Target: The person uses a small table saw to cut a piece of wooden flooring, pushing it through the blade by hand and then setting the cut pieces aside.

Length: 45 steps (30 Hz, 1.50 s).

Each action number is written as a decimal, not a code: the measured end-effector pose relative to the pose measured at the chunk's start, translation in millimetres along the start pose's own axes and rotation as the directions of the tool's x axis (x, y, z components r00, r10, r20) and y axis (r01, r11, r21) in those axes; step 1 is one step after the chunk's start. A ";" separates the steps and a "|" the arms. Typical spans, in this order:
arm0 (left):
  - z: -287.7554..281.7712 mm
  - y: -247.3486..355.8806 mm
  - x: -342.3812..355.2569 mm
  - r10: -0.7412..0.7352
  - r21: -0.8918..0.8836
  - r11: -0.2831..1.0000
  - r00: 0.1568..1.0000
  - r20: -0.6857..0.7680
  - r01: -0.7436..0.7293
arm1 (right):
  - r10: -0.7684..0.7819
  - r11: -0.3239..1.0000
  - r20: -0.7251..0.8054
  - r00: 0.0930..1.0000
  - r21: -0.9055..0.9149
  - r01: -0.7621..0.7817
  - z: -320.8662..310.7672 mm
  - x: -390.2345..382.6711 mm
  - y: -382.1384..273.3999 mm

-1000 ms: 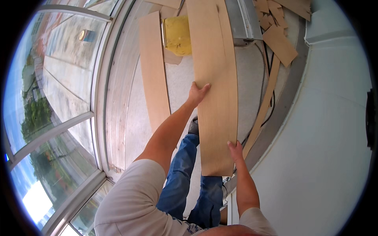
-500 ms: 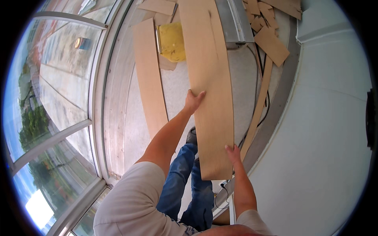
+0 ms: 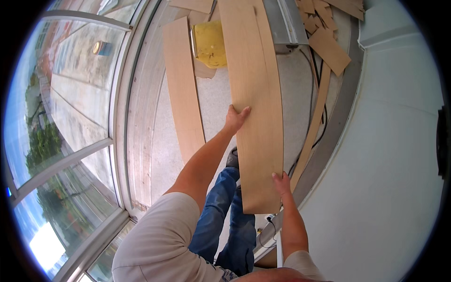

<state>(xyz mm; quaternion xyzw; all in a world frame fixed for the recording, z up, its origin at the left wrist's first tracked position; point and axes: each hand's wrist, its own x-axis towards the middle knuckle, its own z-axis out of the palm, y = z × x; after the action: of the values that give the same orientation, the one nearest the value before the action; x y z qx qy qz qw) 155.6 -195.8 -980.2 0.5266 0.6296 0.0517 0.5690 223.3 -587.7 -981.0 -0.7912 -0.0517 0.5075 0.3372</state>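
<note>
A long light-brown wood plank [image 3: 258, 136] is held up in front of me, running from near my legs to the top edge of the head view. My left hand [image 3: 236, 119] grips its left edge about midway, thumb on the upper face and the other fingers hidden beneath. Nearer to me, my right hand [image 3: 282, 184] holds the right edge close to the plank's near end, its thumb on top too. A dark crack or streak runs lengthwise through the plank's far part.
Another plank [image 3: 184, 89] lies to the left. A yellow container [image 3: 210, 44] sits beyond it, partly behind the held plank. A grey metal machine [image 3: 287, 23], cables and wood offcuts [image 3: 330, 50] lie at the far right. Glass windows [image 3: 77, 84] flank the left, a white wall [image 3: 376, 155] the right.
The scene has shifted slightly right in the view, the plank and both hands with it. Both hands keep their grip on the plank.
</note>
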 end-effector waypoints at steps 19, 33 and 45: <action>8.6 -16.0 -25.6 0.001 0.036 0.999 1.000 -0.006 0.000 | 0.011 1.000 0.025 1.000 -0.009 -0.011 -9.3 -20.3 19.2; 12.2 -26.2 -45.7 -0.014 0.040 0.999 1.000 -0.007 0.014 | 0.015 1.000 0.023 1.000 0.001 -0.015 -13.5 -32.1 49.1; 14.1 -32.5 -59.3 -0.039 0.041 0.998 0.999 0.010 0.039 | 0.006 1.000 0.000 1.000 -0.006 -0.006 -12.3 -42.4 64.1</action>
<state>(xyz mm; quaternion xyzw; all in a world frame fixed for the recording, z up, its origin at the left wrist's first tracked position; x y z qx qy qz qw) 134.9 -260.4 -967.5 0.5259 0.6375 0.0248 0.5625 196.6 -660.7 -982.8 -0.7922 -0.0508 0.5086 0.3334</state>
